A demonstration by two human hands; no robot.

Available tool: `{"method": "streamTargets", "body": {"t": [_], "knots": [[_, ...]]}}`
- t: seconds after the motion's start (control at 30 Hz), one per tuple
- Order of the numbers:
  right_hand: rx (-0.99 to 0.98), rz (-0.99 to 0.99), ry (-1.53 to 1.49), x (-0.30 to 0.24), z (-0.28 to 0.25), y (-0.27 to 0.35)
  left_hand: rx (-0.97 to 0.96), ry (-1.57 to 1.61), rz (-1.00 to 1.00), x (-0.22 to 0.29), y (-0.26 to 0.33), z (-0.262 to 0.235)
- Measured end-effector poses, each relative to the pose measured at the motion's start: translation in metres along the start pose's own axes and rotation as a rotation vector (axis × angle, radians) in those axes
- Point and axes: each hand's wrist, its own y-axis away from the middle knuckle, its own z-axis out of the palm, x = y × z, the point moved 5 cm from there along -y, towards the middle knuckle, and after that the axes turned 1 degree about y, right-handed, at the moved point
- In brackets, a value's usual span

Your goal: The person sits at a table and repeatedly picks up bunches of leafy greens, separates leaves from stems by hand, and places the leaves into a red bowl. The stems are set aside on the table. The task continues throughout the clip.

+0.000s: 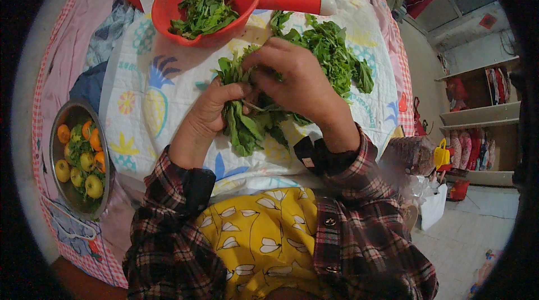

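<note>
My left hand (216, 103) is closed round a bunch of leafy greens (244, 131), whose leaves hang below and stick out above the fist. Bent over the top of that bunch, my right hand (289, 70) has its fingers pinched at the stems beside the left thumb; its fingertips are partly hidden. A loose pile of the same greens (331, 47) lies just beyond and to the right of my hands. At the far left of the cloth stands a red plastic colander (163, 5) with a handle, and picked leaves (208, 16) lie in it.
A metal bowl (106, 188) of apples, oranges and some greens sits at the left. Under the work lies a white pineapple-print cloth (129, 131). A large plastic bottle with a yellow cap (442, 154) stands to the right, with shelves of clothes (477, 120) farther off.
</note>
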Motion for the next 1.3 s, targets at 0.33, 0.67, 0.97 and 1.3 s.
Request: {"method": "streamTargets", "body": {"t": [0.33, 0.67, 0.97, 1.3], "knots": [[0.040, 0.211, -0.059, 0.025, -0.022, 0.019, -0.298, 0.260, 0.112, 0.008, -0.002, 0.016], [-0.168, 0.312, -0.059, 0.048, -0.001, 0.033, -0.319, 0.210, 0.061, 0.005, -0.001, 0.011], [0.085, 0.496, -0.234, 0.047, -0.019, 0.035, -0.173, 0.158, 0.028, 0.001, -0.002, 0.004], [-0.365, 0.242, 0.111, 0.031, -0.003, 0.044, -0.223, 0.176, 0.011, 0.001, -0.006, 0.007]]}}
